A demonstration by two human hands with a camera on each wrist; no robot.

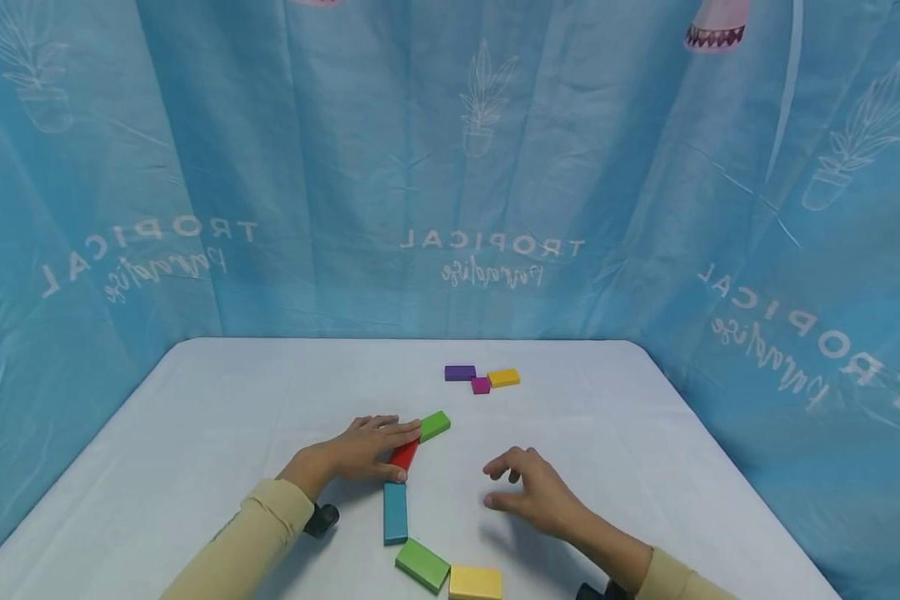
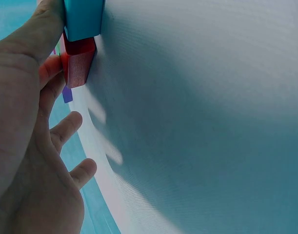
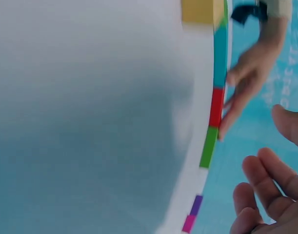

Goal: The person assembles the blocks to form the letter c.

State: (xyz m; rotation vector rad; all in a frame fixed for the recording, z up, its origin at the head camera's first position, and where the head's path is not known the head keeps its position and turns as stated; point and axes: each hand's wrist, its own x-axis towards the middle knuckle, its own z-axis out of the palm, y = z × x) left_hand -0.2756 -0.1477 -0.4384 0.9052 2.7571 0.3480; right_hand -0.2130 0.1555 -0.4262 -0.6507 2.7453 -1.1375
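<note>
Eight blocks lie on one white table (image 1: 607,417): two green, two yellow, and one each of red, blue, purple and magenta. Five of them form a bent line, running from the far green block (image 1: 436,426) through the red block (image 1: 405,454) and the blue block (image 1: 395,514) to the near green block (image 1: 423,565) and the near yellow block (image 1: 476,582). The other three sit in a small cluster farther back: the purple block (image 1: 460,373), the magenta block (image 1: 481,386) and the far yellow block (image 1: 504,378), their corners touching or nearly so. Of the two hands, the left hand (image 1: 362,452) lies over the red block, touching rather than grasping, its fingers extended; the thumb is where red meets blue, and the index finger reaches to where red meets the far green block. The right hand (image 1: 536,493) hangs above the table to the right of the line, free of any block, fingers loosely bent and thumb apart from them. Two tan sleeves (image 1: 251,533) and two dark wrist devices (image 1: 321,521) show, one of each per arm. Behind the table hangs a blue curtain (image 1: 360,167) printed with three mirrored "TROPICAL Paradise" legends and three outlined pots (image 1: 477,143), each with a leafy plant drawn in it.
</note>
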